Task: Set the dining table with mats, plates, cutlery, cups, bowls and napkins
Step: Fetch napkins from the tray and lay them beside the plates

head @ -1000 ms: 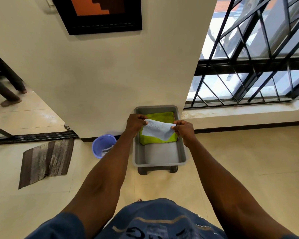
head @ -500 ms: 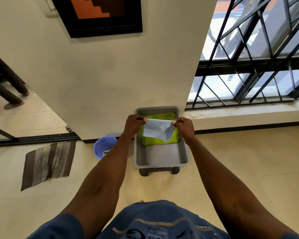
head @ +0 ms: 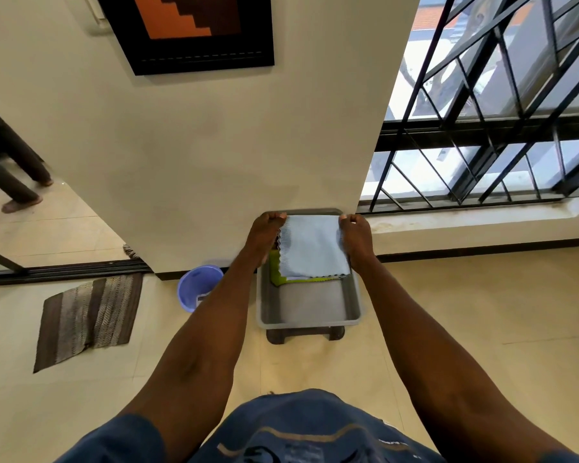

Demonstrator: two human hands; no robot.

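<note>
While I stand over a grey tray [head: 310,317] set on a low dark stool [head: 304,335] against the wall, my left hand [head: 265,233] and right hand [head: 355,237] hold a pale blue napkin [head: 310,247] stretched between them. The fingers of each hand are curled closed on a far corner of the cloth, left on the left corner, right on the right, so that its top edge runs taut and level just in front of the tray's far rim. The napkin's zigzag-cut left edge falls beside my left wrist; its near edge hangs over a folded lime-green cloth [head: 276,272] lying in the far half of the tray. The near half of the tray shows bare grey floor up to its rim.

Left of the tray, just beside my left forearm, a lilac plastic bin [head: 196,289] stands on the tiled floor [head: 465,312] at the foot of the wall. Farther left lies a striped brown mat [head: 87,317], well apart from the bin, near a sliding-door track. Right of the tray the floor runs open to a low window ledge [head: 465,222] under a black metal grille [head: 498,121]. A dark-framed picture [head: 194,31] hangs on the wall above. At the far left edge, another person's legs [head: 12,182] stand beyond the doorway.
</note>
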